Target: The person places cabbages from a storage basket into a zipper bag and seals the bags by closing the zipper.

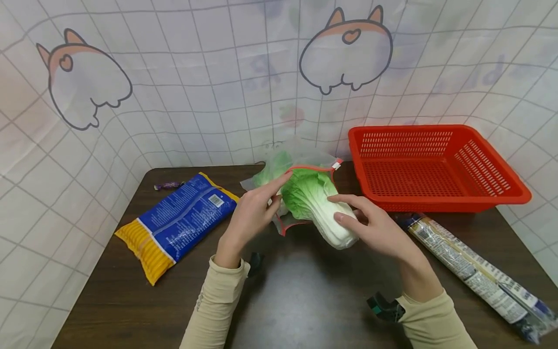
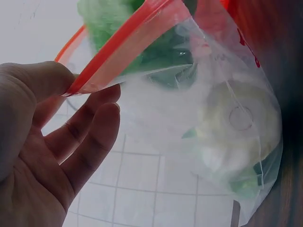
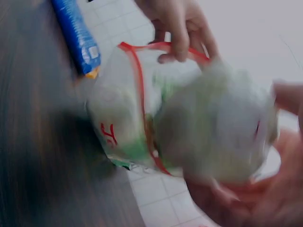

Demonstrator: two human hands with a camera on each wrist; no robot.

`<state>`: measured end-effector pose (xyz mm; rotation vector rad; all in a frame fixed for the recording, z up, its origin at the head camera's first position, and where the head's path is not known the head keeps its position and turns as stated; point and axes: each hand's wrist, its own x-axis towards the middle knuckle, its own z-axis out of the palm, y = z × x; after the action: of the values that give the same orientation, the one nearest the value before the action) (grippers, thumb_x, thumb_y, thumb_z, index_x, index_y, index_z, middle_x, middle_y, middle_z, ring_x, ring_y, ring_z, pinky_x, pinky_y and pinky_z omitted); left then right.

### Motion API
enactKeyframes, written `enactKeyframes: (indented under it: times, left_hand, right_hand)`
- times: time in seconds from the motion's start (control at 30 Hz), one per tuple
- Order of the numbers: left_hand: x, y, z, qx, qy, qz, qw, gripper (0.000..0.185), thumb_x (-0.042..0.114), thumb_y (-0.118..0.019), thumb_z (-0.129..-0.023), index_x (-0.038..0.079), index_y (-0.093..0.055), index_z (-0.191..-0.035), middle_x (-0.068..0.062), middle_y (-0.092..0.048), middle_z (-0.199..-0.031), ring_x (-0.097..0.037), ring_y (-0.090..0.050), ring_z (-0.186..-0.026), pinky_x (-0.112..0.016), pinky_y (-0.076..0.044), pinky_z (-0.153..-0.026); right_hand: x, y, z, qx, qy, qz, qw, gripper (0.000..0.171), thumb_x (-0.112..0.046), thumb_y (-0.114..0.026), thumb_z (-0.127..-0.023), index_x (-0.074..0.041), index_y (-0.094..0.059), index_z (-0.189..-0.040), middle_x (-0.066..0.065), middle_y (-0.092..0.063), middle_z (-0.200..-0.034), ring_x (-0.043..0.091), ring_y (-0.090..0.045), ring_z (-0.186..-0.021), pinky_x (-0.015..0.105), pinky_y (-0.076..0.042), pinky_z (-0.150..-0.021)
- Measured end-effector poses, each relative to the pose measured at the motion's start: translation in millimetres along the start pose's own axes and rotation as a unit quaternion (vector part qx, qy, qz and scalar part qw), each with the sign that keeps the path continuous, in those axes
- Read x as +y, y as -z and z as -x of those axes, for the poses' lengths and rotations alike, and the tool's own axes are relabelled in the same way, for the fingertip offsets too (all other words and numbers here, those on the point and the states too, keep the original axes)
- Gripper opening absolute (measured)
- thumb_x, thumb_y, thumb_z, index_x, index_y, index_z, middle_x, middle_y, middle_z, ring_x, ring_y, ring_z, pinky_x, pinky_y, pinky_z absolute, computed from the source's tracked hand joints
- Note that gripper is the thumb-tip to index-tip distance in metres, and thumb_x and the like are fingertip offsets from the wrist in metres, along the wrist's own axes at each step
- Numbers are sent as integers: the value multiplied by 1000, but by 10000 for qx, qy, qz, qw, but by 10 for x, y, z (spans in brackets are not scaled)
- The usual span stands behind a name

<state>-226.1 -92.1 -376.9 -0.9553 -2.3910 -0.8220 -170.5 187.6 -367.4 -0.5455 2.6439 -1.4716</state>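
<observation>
A napa cabbage [image 1: 333, 220], leafy green at one end and white at its base, is held in my right hand [image 1: 379, 228] by the white part. Its leaves lie at the mouth of a clear zip bag [image 1: 305, 150] with a red edge. My left hand [image 1: 250, 213] pinches that red edge [image 2: 106, 54] between thumb and finger, its other fingers loosely bent. Inside the bag, the left wrist view shows another pale, round-based vegetable [image 2: 241, 118]. The right wrist view is blurred, with the held cabbage [image 3: 213, 127] in front of the bag.
A red perforated basket [image 1: 440, 199] stands at the back right. Below it lies a long, shiny package [image 1: 475, 276]. On the left are a blue and yellow package [image 1: 183, 218] and a small purple wrapped item [image 1: 169, 186]. A tiled-pattern sheet hangs behind the table.
</observation>
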Motion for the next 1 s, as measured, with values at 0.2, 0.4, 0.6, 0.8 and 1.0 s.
enactKeyframes:
  times: [0.2, 0.4, 0.6, 0.8, 1.0]
  left_hand:
    - [21, -10, -1, -66, 31, 26, 10000, 57, -3, -57, -92, 18, -51, -145, 2, -56, -73, -10, -34, -54, -25, -29, -50]
    - [39, -7, 1, -137, 57, 60, 9999, 57, -2, -57, -91, 18, -52, -144, 3, -55, -73, -10, -33, -53, -25, -28, -50]
    - [49, -21, 1, -208, 68, 77, 9997, 57, -1, -57, -92, 19, -52, -144, 5, -53, -71, -9, -33, -53, -24, -27, -49]
    - [57, -38, -8, -142, -18, 78, 9999, 57, -2, -57, -91, 20, -52, -144, 3, -58, -80, -10, -36, -55, -25, -29, -51]
    - [65, -53, -21, -276, -22, 189, 9994, 56, 1, -57, -93, 20, -51, -145, 5, -57, -79, -9, -42, -60, -25, -34, -52]
  right_hand:
    - [7, -63, -24, 66, -43, -122, 9999, 40, -27, -62, -97, -21, -56, -137, 7, -53, -128, 23, -60, -87, 33, -51, -68]
    - [12, -96, -46, 328, -222, -79, 9992, 43, -32, -62, -97, -22, -55, -138, 10, -53, -128, 22, -63, -90, 34, -50, -69]
    - [33, -141, -80, 165, -646, -1919, 9792, 46, -32, -54, -101, -19, -46, -144, 15, -46, -135, 29, -56, -104, 36, -52, -79]
    - [16, -235, -102, 660, -724, -1764, 9794, 48, -37, -56, -100, -21, -47, -144, 12, -44, -136, 27, -57, -102, 36, -51, -78]
    - [18, -276, -100, 543, -714, -1017, 9908, 46, -42, -58, -98, -30, -51, -141, 4, -46, -141, 29, -58, -102, 41, -46, -80]
